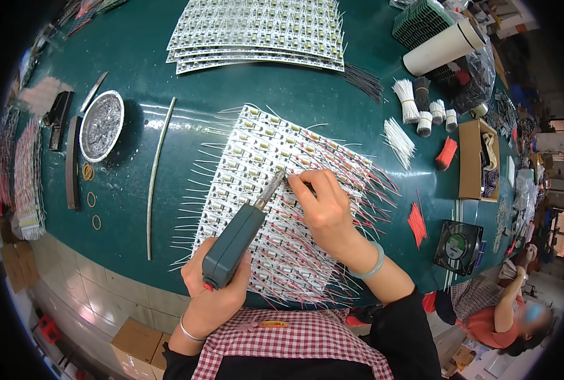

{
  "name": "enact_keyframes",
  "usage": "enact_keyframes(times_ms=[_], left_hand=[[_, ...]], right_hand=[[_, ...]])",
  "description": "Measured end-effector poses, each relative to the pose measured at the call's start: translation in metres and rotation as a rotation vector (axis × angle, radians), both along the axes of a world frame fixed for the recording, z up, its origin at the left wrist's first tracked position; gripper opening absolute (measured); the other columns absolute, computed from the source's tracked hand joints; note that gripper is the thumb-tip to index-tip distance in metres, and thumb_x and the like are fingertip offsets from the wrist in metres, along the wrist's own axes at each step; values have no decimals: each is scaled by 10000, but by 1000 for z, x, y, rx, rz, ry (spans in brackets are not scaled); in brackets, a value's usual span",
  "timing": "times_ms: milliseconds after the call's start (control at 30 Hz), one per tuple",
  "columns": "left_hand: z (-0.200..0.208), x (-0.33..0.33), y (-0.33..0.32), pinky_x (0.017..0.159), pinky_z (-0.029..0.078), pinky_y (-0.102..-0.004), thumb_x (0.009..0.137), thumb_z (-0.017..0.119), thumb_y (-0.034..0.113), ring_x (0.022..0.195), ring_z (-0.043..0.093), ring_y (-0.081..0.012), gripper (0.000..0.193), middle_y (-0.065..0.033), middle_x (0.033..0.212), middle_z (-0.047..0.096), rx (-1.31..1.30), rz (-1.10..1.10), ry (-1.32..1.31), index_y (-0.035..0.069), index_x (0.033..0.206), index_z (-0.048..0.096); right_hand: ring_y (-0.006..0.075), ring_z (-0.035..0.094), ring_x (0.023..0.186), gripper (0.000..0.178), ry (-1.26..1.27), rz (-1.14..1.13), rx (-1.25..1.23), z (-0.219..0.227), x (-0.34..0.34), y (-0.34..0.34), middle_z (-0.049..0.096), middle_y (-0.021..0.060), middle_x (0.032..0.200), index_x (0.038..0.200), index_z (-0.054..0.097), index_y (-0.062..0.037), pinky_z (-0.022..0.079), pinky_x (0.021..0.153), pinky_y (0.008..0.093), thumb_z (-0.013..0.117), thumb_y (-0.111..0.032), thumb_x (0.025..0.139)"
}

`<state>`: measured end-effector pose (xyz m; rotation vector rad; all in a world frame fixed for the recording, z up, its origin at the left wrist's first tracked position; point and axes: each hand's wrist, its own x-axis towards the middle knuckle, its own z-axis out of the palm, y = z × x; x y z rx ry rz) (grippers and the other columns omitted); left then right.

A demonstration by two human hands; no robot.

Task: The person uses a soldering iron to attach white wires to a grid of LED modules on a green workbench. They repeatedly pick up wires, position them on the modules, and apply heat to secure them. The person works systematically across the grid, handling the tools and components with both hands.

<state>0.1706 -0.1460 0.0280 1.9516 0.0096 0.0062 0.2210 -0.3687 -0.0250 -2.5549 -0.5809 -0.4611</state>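
My left hand [215, 285] is wrapped around the dark green handle of a soldering iron [234, 244]. Its metal tip points up and right, at the middle of a white circuit board panel [231, 183]. Close beside that tip, my right hand [323, 206] is closed in a pinch over the panel; what its fingertips hold is too small to make out. White wires stick out along the panel's left side. Red and white wires [377, 183] fan out from its right side and lie across its lower part.
More panels [256, 38] are stacked at the far side. To the left are a foil-lined bowl [102, 126], rubber bands [92, 200] and a long thin rod [160, 183]. On the right lie wire bundles [398, 142], a cardboard box [472, 161] and a small fan [457, 247]. A person [500, 310] sits beyond.
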Motion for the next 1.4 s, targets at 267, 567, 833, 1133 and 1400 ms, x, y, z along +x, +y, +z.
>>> enact_keyframes(times_ms=[267,567,833,1133,1400], left_hand=[[6,2,2,606,492,-308,781,782,9,635,609,-176,218,-105,767,633,36,-48,68,-15,915,612],[7,2,2,580,481,-295,785,774,-2,613,599,-148,189,-97,771,648,11,-55,110,-22,889,618],[14,2,9,603,506,-273,794,771,-23,675,642,-132,195,-106,853,680,31,-47,-68,-65,966,691],[6,-6,10,655,535,-271,781,781,-33,735,678,-144,215,-119,899,711,-31,-19,-82,-83,975,702],[0,-15,21,647,532,-267,791,782,-27,733,675,-131,220,-111,888,719,-51,96,-38,-79,991,707]], right_hand=[[314,591,916,364,6,0,-31,4,0,0,600,165,1011,1090,654,101,534,762,376,636,32,733],[295,588,909,361,-10,-9,-57,4,0,2,593,153,1008,1082,657,98,534,726,359,646,24,729],[292,585,902,339,-8,-12,-46,4,0,3,590,152,1010,1062,657,82,533,712,357,647,41,726],[287,586,905,339,-4,-28,-20,5,-2,2,583,135,991,1071,661,63,521,723,360,653,38,733],[294,602,834,346,-110,-101,72,48,-23,-5,620,126,958,1075,672,41,509,711,371,674,37,729]])
